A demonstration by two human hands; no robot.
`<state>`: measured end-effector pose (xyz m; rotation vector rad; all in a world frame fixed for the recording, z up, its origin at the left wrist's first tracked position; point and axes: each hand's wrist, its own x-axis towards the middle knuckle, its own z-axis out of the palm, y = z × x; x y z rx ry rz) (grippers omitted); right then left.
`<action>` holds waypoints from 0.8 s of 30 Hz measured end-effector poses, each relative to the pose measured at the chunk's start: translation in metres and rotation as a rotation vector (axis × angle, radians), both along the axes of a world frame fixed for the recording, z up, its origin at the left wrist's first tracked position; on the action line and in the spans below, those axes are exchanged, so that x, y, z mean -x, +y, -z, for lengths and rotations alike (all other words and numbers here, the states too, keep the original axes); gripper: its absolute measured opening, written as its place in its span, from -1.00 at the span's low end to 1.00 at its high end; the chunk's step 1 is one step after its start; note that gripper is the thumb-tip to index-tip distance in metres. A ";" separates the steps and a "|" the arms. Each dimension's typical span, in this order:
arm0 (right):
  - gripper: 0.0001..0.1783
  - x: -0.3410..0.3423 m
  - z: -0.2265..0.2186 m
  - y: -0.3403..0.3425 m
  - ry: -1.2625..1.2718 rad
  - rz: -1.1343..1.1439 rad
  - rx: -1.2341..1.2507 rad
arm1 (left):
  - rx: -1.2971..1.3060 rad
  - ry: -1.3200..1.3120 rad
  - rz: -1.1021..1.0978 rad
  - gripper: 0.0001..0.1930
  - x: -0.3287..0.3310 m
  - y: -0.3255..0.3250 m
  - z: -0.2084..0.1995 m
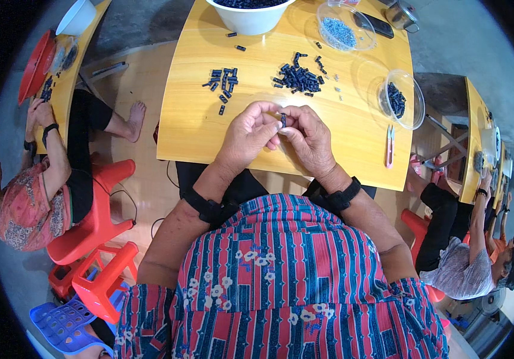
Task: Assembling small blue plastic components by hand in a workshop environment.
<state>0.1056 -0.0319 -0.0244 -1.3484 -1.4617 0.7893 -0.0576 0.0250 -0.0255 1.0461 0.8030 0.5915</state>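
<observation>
A small black plastic part (284, 119) is pinched between both hands, just above the near half of the yellow table. My left hand (249, 130) closes on it with thumb and fingertips. Opposite, my right hand (309, 135) grips it the same way. Beyond my hands lies a heap of similar black parts (300, 79). A smaller loose group of black parts (224, 82) is spread to its left. At the right stands a clear round tub (413, 116) with more black parts in it. The held part's details are too small to make out.
Pink-handled thread snips (389, 146) lie near the table's right edge. Farther back are a clear tub of small blue pieces (339, 33), a black phone (377, 25), a metal cup (401, 16) and a big white basin (251, 18). People sit at tables on both sides.
</observation>
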 end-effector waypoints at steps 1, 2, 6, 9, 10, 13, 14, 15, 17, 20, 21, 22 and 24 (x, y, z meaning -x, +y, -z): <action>-0.71 -0.002 0.000 0.000 -0.036 -0.013 0.009 | -0.033 -0.060 -0.032 -0.67 -0.001 -0.001 -0.001; -0.70 -0.003 0.000 0.000 -0.073 -0.026 0.019 | -0.030 -0.061 -0.032 -0.67 -0.002 0.000 0.000; -0.68 -0.003 0.001 0.000 -0.064 -0.036 -0.021 | -0.117 -0.145 0.002 -0.53 -0.003 -0.005 0.005; -0.67 -0.003 0.000 0.000 -0.097 -0.059 -0.024 | -0.188 -0.102 -0.021 -0.49 -0.005 -0.008 0.007; -0.67 -0.004 0.000 0.000 -0.097 -0.073 -0.027 | -0.208 -0.087 -0.033 -0.48 -0.005 -0.009 0.007; -0.67 -0.004 0.001 0.000 -0.103 -0.090 -0.034 | -0.293 -0.044 -0.070 -0.52 -0.006 -0.011 0.014; -0.67 -0.004 0.001 0.000 -0.109 -0.092 -0.039 | -0.293 -0.043 -0.072 -0.52 -0.006 -0.011 0.016; -0.67 -0.004 0.001 0.000 -0.108 -0.093 -0.038 | -0.304 -0.019 -0.058 -0.54 -0.006 -0.011 0.014; -0.68 -0.005 0.001 -0.001 -0.136 -0.095 0.011 | -0.316 0.005 -0.044 -0.56 -0.005 -0.010 0.011; -0.69 -0.005 -0.001 -0.001 -0.136 -0.100 -0.008 | -0.375 0.069 0.012 -0.56 -0.002 -0.010 0.009; -0.69 -0.005 -0.001 0.000 -0.137 -0.100 -0.011 | -0.371 0.050 0.002 -0.56 -0.002 -0.010 0.010; -0.69 -0.005 -0.001 0.000 -0.137 -0.101 -0.009 | -0.368 0.031 -0.009 -0.56 -0.002 -0.011 0.010; -0.68 -0.004 -0.001 0.000 -0.139 -0.103 -0.015 | -0.378 0.017 -0.048 -0.60 -0.005 -0.013 0.009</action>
